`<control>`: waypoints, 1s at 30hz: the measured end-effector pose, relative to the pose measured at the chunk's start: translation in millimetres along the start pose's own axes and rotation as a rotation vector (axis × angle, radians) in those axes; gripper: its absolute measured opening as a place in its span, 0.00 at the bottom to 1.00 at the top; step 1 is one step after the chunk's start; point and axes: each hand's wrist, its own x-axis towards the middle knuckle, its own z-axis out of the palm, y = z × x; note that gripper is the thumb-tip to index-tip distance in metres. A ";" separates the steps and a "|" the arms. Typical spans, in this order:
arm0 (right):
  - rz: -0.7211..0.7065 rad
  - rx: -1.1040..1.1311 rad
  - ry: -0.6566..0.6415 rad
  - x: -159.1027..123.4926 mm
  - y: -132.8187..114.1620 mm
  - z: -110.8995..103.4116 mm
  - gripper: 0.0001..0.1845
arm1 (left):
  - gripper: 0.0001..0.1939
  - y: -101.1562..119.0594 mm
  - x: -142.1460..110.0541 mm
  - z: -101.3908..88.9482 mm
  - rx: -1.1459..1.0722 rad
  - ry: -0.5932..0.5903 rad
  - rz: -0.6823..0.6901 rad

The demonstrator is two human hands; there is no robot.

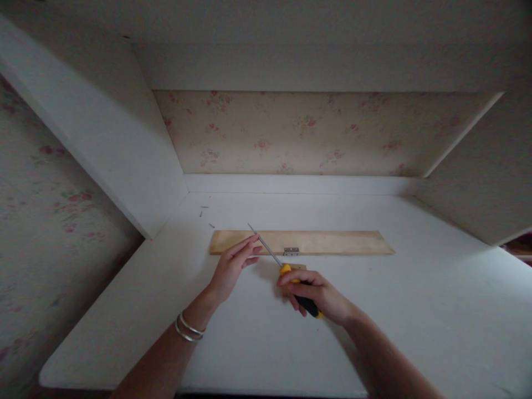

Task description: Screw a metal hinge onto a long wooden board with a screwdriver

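My right hand (318, 291) is wrapped around the black and yellow handle of a screwdriver (307, 305), whose metal shaft points up and to the left. Near the tip end of that shaft is my left hand (235, 263), its fingers stretched out; the fingertips look close to the shaft, but I cannot tell whether they touch it. Behind both hands lies a long pale wooden board (341, 243). A small metal hinge (291, 251) sits at the board's front edge. Partly hidden under my right hand is a small wooden block (300, 270).
Several small screws (211, 225) lie on the white desktop (249, 343) to the left of the board. A white side panel (103, 127) rises at the left and a grey panel (477, 160) at the right. Flowered wallpaper (282, 133) shows at the back.
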 end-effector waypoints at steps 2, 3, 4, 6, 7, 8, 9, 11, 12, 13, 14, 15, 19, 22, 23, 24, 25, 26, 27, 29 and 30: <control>-0.029 -0.006 0.009 0.2 0.0 -0.4 0.12 | 0.20 2.4 -1.8 1.2 0.009 -0.007 0.004; -0.047 -0.008 0.015 0.2 -0.2 -0.8 0.11 | 0.20 3.5 -2.6 1.4 0.015 -0.016 0.005; -0.065 -0.006 0.026 0.0 -0.7 -1.3 0.10 | 0.20 4.3 -3.4 1.3 0.023 -0.027 0.008; -0.098 0.006 0.048 -1.3 -2.4 -3.3 0.08 | 0.19 4.7 -4.2 0.9 0.044 -0.045 0.020; -0.109 0.007 0.056 -2.8 -3.9 -4.8 0.08 | 0.20 4.2 -4.3 0.7 0.061 -0.049 0.024; -0.115 -0.002 0.057 -5.0 -5.9 -6.7 0.07 | 0.20 3.2 -4.1 0.6 0.088 -0.046 0.023; -0.119 -0.021 0.049 -8.0 -8.5 -8.9 0.08 | 0.20 1.9 -3.7 0.8 0.129 -0.038 0.018; -0.128 -0.084 0.007 -16.6 -15.3 -14.0 0.10 | 0.20 -1.6 -2.4 2.2 0.236 -0.016 0.007; -0.130 -0.127 -0.018 -22.0 -19.3 -16.8 0.12 | 0.20 -3.4 -1.6 3.4 0.293 -0.013 0.006; -0.128 -0.171 -0.037 -28.0 -23.4 -19.6 0.13 | 0.19 -5.3 -0.8 4.7 0.344 -0.020 0.009; -0.112 -0.222 -0.049 -34.4 -27.5 -22.4 0.15 | 0.19 -7.3 0.0 6.2 0.386 -0.036 0.015; -0.087 -0.273 -0.049 -41.0 -31.2 -25.1 0.16 | 0.19 -9.4 0.8 7.6 0.420 -0.060 0.022; 0.030 -0.442 0.030 -65.9 -40.3 -34.3 0.18 | 0.20 -19.1 3.8 10.3 0.489 -0.153 0.010; 0.056 -0.467 0.062 -80.0 -42.5 -37.8 0.20 | 0.19 -26.4 5.2 9.1 0.507 -0.191 -0.021; 0.055 -0.458 0.052 -83.4 -43.4 -38.0 0.20 | 0.19 -28.3 5.4 8.5 0.512 -0.197 -0.028; 0.051 -0.449 0.040 -86.3 -44.5 -37.9 0.21 | 0.19 -29.6 5.4 8.0 0.515 -0.199 -0.034; 0.048 -0.447 0.029 -88.7 -45.9 -37.7 0.22 | 0.19 -30.5 5.4 7.7 0.515 -0.200 -0.038; 0.050 -0.454 0.019 -90.7 -47.5 -37.7 0.23 | 0.19 -30.9 5.2 7.8 0.512 -0.199 -0.043; 0.052 -0.470 0.004 -92.6 -49.3 -38.1 0.24 | 0.19 -30.9 5.1 8.0 0.511 -0.203 -0.049; 0.050 -0.491 -0.025 -96.4 -53.1 -40.6 0.25 | 0.18 -30.0 4.7 9.1 0.522 -0.207 -0.063; 0.046 -0.478 -0.039 -98.4 -54.9 -42.7 0.26 | 0.18 -29.3 4.5 9.7 0.535 -0.210 -0.068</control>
